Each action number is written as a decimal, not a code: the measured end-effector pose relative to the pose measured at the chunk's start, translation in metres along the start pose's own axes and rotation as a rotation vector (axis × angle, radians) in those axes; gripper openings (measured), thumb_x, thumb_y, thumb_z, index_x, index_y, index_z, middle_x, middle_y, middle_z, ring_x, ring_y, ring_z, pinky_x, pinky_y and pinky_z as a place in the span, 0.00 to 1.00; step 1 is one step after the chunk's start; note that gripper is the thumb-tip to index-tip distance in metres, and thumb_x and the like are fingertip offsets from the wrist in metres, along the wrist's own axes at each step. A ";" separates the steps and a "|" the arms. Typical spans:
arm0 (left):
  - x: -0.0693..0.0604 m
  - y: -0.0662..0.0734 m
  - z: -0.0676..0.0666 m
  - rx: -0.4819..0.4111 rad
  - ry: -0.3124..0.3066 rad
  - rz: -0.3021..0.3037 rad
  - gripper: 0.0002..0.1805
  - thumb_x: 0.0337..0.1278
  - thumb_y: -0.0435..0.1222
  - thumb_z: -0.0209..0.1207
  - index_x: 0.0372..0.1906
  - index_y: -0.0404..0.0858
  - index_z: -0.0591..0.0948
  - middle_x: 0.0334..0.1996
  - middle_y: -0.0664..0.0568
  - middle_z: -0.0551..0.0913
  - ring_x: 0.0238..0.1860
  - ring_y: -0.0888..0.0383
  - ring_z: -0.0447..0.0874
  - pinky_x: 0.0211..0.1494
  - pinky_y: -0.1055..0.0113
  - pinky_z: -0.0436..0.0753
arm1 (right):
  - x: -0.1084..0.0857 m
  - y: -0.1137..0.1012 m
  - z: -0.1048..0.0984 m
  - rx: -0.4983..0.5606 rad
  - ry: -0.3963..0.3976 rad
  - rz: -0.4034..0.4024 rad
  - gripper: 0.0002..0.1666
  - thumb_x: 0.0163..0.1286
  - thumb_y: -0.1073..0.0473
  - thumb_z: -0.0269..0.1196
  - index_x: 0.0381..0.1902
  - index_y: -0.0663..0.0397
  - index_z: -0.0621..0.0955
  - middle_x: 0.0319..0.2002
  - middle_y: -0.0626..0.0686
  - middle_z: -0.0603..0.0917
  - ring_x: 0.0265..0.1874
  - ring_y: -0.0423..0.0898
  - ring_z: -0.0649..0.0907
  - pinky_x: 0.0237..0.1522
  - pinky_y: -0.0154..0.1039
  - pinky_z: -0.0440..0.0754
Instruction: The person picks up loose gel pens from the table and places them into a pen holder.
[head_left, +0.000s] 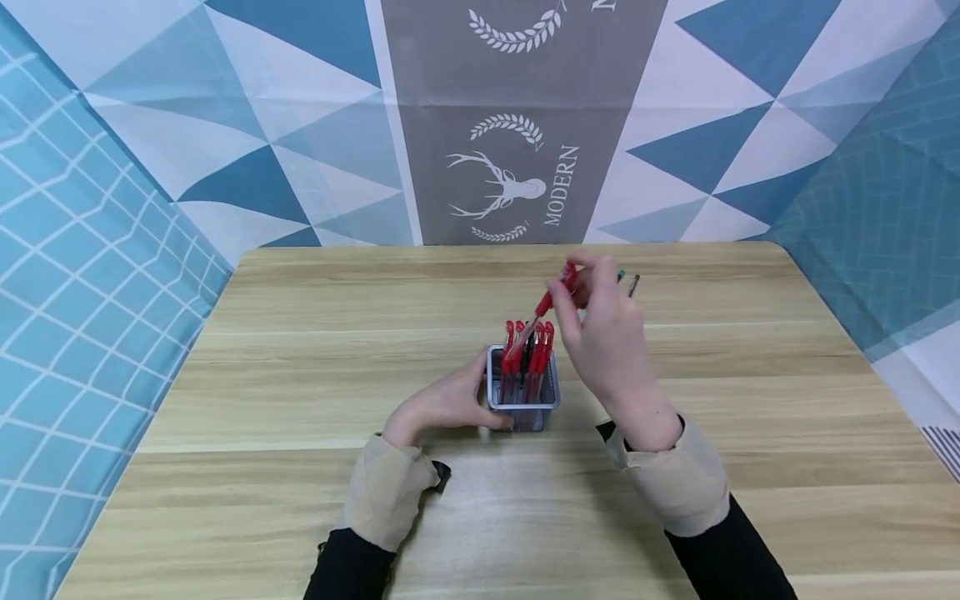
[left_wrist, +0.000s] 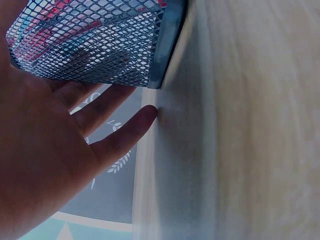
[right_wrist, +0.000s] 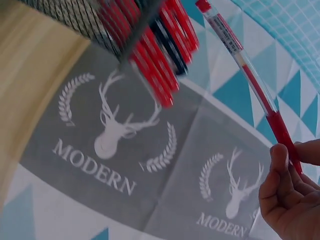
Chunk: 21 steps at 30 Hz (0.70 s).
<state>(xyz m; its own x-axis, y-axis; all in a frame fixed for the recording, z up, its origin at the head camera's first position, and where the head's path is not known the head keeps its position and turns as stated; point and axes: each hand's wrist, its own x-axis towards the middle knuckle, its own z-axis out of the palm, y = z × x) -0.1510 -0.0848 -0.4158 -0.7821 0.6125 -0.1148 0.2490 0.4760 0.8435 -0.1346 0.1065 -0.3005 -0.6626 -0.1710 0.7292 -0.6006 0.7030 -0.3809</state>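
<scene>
A dark mesh pen holder (head_left: 529, 418) stands upright on the table with several red-capped pens (head_left: 546, 354) and a black pen (right_wrist: 172, 47) in it. My left hand (head_left: 448, 400) holds the holder from its left side, thumb across the front; in the left wrist view its fingers (left_wrist: 115, 100) reach along the mesh wall. Above the holder, my right hand (head_left: 609, 333) pinches a red gel pen (right_wrist: 250, 82) by its red grip end. This pen's clear barrel slants down toward the holder, its far end above the other pens.
Beyond my right hand, the ends of a green pen (head_left: 620, 276) and a dark pen (head_left: 634, 285) show, mostly hidden. The wooden table (head_left: 322, 350) meets a patterned cloth backdrop (head_left: 510, 108) at its back edge. Blue checked cloth (head_left: 82, 275) hangs at the left.
</scene>
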 end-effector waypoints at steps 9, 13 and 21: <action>0.001 -0.002 0.001 -0.050 -0.018 0.037 0.49 0.35 0.36 0.70 0.65 0.47 0.54 0.56 0.55 0.70 0.57 0.63 0.68 0.62 0.64 0.65 | -0.010 -0.005 0.026 -0.027 -0.177 -0.079 0.16 0.62 0.63 0.59 0.45 0.64 0.69 0.26 0.54 0.81 0.19 0.42 0.79 0.17 0.29 0.76; 0.000 -0.002 0.000 -0.075 -0.029 0.039 0.51 0.36 0.36 0.70 0.67 0.49 0.51 0.57 0.56 0.70 0.55 0.63 0.69 0.61 0.64 0.66 | -0.016 -0.005 0.039 -0.074 -0.189 -0.123 0.14 0.63 0.62 0.59 0.43 0.63 0.71 0.24 0.54 0.81 0.18 0.44 0.79 0.17 0.32 0.76; -0.001 0.000 0.001 -0.076 -0.035 0.022 0.54 0.38 0.34 0.69 0.69 0.48 0.46 0.60 0.53 0.66 0.54 0.61 0.69 0.62 0.64 0.66 | -0.026 -0.004 0.056 -0.125 -0.225 -0.134 0.12 0.62 0.61 0.59 0.40 0.60 0.71 0.22 0.54 0.80 0.16 0.45 0.78 0.18 0.38 0.76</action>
<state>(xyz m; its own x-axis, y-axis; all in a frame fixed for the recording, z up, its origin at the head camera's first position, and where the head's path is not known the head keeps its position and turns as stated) -0.1497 -0.0848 -0.4162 -0.7563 0.6444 -0.1132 0.2208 0.4142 0.8830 -0.1402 0.0699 -0.3495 -0.6723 -0.4071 0.6183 -0.6387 0.7412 -0.2065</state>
